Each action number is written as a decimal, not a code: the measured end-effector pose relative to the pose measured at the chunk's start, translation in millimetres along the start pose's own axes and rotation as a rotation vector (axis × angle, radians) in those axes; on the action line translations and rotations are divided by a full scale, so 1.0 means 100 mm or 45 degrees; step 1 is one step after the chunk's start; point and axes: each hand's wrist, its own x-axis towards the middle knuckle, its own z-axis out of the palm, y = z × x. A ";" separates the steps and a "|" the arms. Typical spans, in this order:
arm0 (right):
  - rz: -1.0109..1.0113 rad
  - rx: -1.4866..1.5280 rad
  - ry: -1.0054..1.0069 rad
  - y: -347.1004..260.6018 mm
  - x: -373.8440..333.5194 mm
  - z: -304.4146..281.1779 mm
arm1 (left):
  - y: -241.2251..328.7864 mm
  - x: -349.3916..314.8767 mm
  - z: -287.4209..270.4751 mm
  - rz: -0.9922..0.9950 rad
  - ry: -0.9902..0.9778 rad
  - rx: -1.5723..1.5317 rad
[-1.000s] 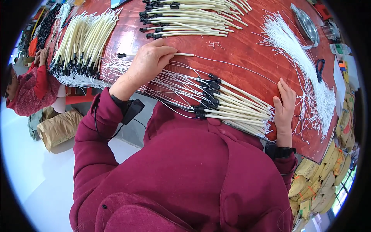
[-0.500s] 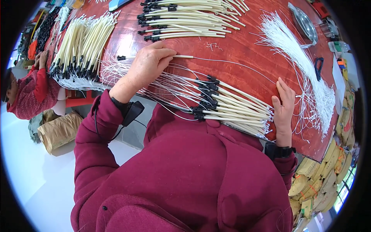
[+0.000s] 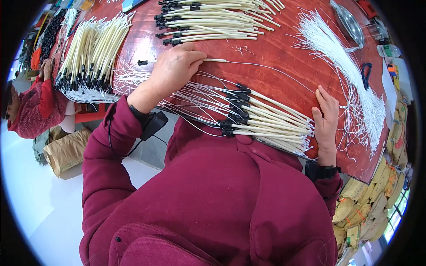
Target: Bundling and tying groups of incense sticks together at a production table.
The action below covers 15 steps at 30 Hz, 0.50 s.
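Your left hand (image 3: pixel 176 65) pinches the tube (image 3: pixel 217 60), pointing toward the worktop (image 3: pixel 284 48)'s right edge; can't tell if your right hand (image 3: pixel 327 114) grips its cord (image 3: pixel 267 66) tbh.

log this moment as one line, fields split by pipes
left hand: holding slim cream tube | right hand: at thin white string running from that tube | nearer body: cream tubes with black fittings

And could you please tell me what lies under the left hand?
A cream tube shows right of the left hand and a black fitting to its left; the part between is covered.
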 end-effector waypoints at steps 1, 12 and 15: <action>-0.009 -0.006 -0.017 -0.02 0.01 -0.01 | 0.01 0.04 0.04 0.064 -0.018 0.070; -0.202 0.041 -0.070 -0.30 0.24 0.12 | 1.29 0.99 0.81 0.666 -0.402 0.254; -0.217 0.012 -0.013 -0.26 0.19 0.11 | 1.16 0.88 0.60 0.609 -0.241 0.237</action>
